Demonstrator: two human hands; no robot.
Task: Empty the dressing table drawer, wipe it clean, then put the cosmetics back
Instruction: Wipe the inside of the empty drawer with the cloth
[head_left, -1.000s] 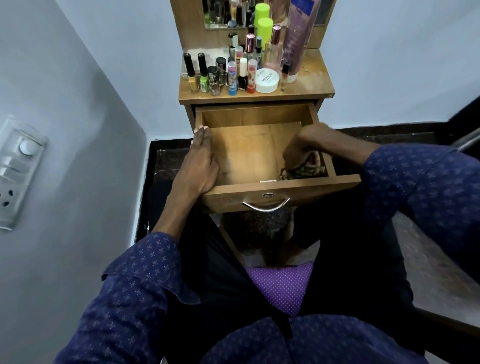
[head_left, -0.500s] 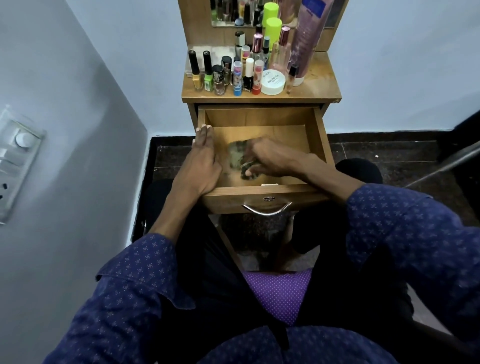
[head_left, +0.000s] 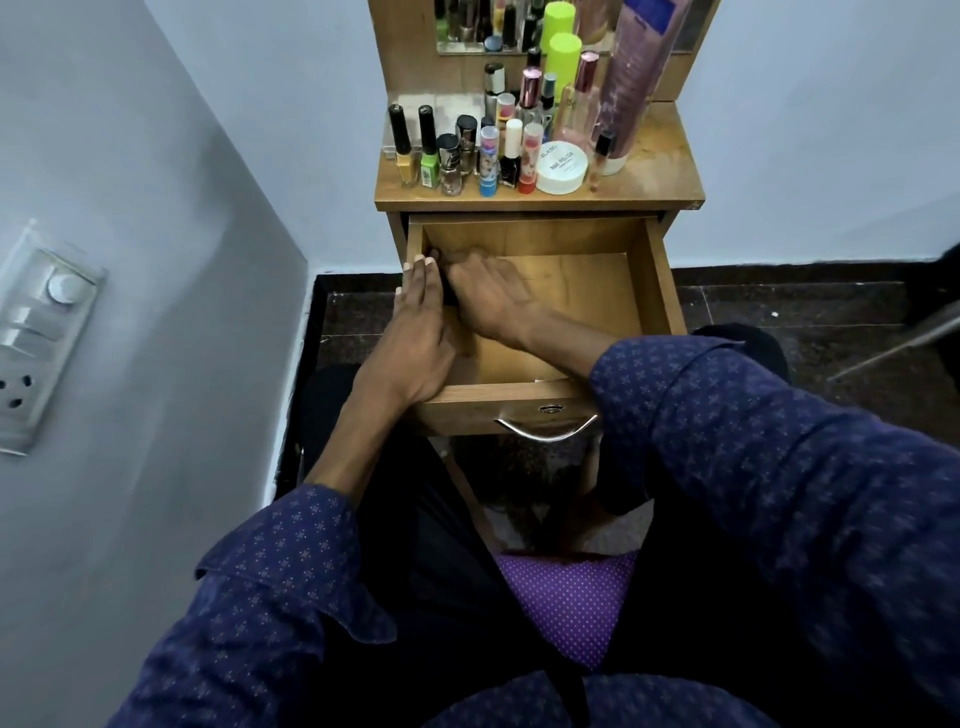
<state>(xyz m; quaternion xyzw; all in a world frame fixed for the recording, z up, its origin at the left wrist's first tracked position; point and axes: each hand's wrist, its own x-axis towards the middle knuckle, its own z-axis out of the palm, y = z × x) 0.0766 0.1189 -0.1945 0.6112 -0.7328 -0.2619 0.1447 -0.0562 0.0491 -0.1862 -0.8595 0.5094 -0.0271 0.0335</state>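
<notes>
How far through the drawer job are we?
Emptying looks done: the drawer shows a bare floor and the cosmetics stand on the tabletop. Wiping seems in hand: right hand presses into the far left corner, left hand on the side wall. Refilling remains.

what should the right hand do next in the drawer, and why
Probably sweep back toward the front right. The right hand presses into the far left corner of the open drawer, beside the left hand resting on its left wall; the cosmetics stand on top, and bare floor remains to the right.
</notes>
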